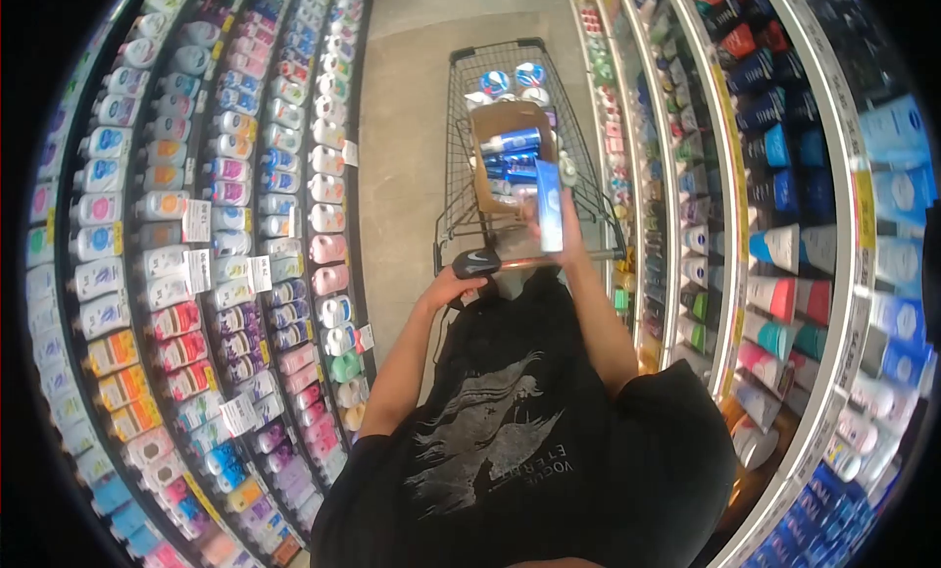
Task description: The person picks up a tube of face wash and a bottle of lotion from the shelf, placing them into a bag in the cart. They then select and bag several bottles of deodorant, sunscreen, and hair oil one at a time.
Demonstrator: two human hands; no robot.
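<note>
My right hand [567, 230] is closed around a long blue-and-white tube [550, 207], held over the handle side of the shopping cart [461, 147]. Its label is too blurred to read. At the left end of the cart handle [529, 262], my left hand [454, 286] has its fingers curled around the bar. A black item with a white swoosh logo [477, 263] covers part of that hand. Inside the cart, an open cardboard box [497, 197] contains several blue tubes and bottles [515, 161]. Behind the box stand white containers with blue-and-red round tops [495, 82].
Tall shelves of pastel bottles and packs [230, 215] line the left side, with price tags sticking out. Along the right, close to my arm, run shelves of tubes and bottles [774, 245]. Tan floor [407, 107] stretches ahead between them.
</note>
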